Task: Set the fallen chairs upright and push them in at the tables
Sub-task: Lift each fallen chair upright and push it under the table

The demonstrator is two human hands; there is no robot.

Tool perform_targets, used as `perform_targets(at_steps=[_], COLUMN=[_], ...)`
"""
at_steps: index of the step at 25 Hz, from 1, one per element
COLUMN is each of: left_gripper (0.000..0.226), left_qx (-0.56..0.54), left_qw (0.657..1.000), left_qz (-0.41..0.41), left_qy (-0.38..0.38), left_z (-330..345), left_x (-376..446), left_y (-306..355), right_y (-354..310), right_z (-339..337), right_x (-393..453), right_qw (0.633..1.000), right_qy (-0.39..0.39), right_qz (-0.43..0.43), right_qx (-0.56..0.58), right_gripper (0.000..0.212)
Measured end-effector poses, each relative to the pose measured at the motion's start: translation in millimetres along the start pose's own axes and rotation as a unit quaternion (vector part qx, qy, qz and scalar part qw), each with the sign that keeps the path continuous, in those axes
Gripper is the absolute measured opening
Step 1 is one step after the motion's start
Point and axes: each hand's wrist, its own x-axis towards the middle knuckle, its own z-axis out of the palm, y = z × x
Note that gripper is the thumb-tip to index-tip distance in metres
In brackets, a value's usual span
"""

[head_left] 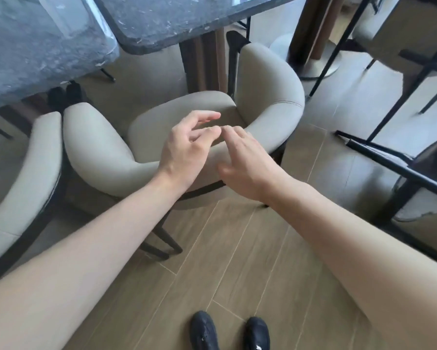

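Observation:
A beige upholstered chair with a curved backrest and black legs stands upright in front of me, its seat facing the dark marble table. My left hand hovers over the curved backrest with fingers apart and holds nothing. My right hand is beside it, fingers spread, just above or lightly on the top of the backrest; I cannot tell if it touches. A fallen chair lies at the right edge, its black legs pointing toward the left.
Another beige chair stands upright at the left, close against the middle one. A plastic-wrapped tabletop fills the upper left. More chairs and a round metal table base are at the upper right. My black shoes stand on the wooden floor.

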Motion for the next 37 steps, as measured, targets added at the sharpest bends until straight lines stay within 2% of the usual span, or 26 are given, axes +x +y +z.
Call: perform_targets(at_steps=[2,4,9,13,19,25,30,37], left_gripper=[0.031,0.031,0.032,0.032,0.038,0.037,0.041,0.047], left_qx=[-0.025,-0.042,-0.082,-0.115,-0.157,-0.157,-0.135,-0.108], left_qw=[0.999,0.997,0.99,0.98,0.954,0.931,0.916,0.911], left_qz=[0.027,0.044,0.04,0.003,0.001,-0.005,0.006,-0.022], left_qy=[-0.014,-0.048,-0.105,-0.16,-0.255,-0.331,-0.378,-0.397], left_z=[23.8,54.7,134.1,218.2,351.3,448.9,497.1,543.2], left_x=[-4.8,-13.9,-51.3,-99.4,-176.5,-257.3,-298.9,-304.9], left_y=[9.1,18.3,34.6,55.2,130.7,241.2,319.1,389.3], right_y=[15.2,35.4,88.6,132.7,186.4,199.1,200.6,214.4], right_z=[-10.9,-23.7,-46.0,-61.1,-117.9,-220.2,-282.3,-364.6], right_x=[-23.9,-55.0,-144.6,-238.4,-374.7,-491.1,-554.1,-607.1], right_qw=[0.992,0.969,0.856,0.786,0.709,0.651,0.613,0.613], right_qy=[0.079,0.157,0.322,0.397,0.466,0.534,0.572,0.592], right_qz=[0.05,0.105,0.206,0.245,0.327,0.343,0.346,0.361], right_qx=[0.084,0.158,0.348,0.405,0.416,0.417,0.42,0.379], right_gripper=[0.051,0.049,0.047,0.042,0.038,0.035,0.033,0.03])
